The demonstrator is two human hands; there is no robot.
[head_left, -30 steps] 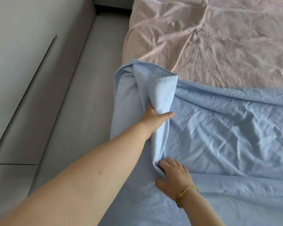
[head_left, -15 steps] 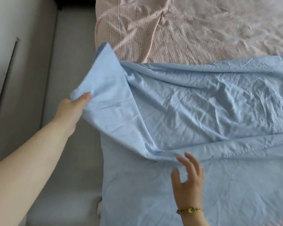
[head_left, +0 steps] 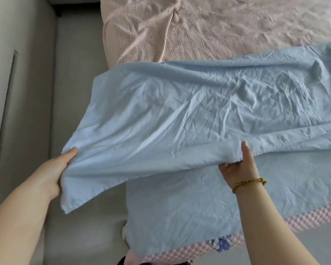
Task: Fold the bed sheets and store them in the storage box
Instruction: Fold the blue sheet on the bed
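Note:
A light blue bed sheet (head_left: 189,111) lies across the bed, its upper layer lifted toward me. My left hand (head_left: 55,173) grips the sheet's near left corner, thumb on top, holding it out past the bed's left side. My right hand (head_left: 237,169), with a gold bracelet on the wrist, pinches the same near edge further right, thumb up over the cloth. A lower blue layer (head_left: 180,207) lies flat on the bed beneath. No storage box is in view.
A pink checked bed cover (head_left: 199,25) spreads over the far part of the bed. A pink bobbled blanket edge (head_left: 304,220) shows at the near right. Grey floor (head_left: 75,73) runs along the bed's left side, beside a grey wall panel (head_left: 17,73).
My left hand has pulled the corner down and toward me, spreading the upper layer. My right hand, open half a second ago, now pinches the near edge and lifts it.

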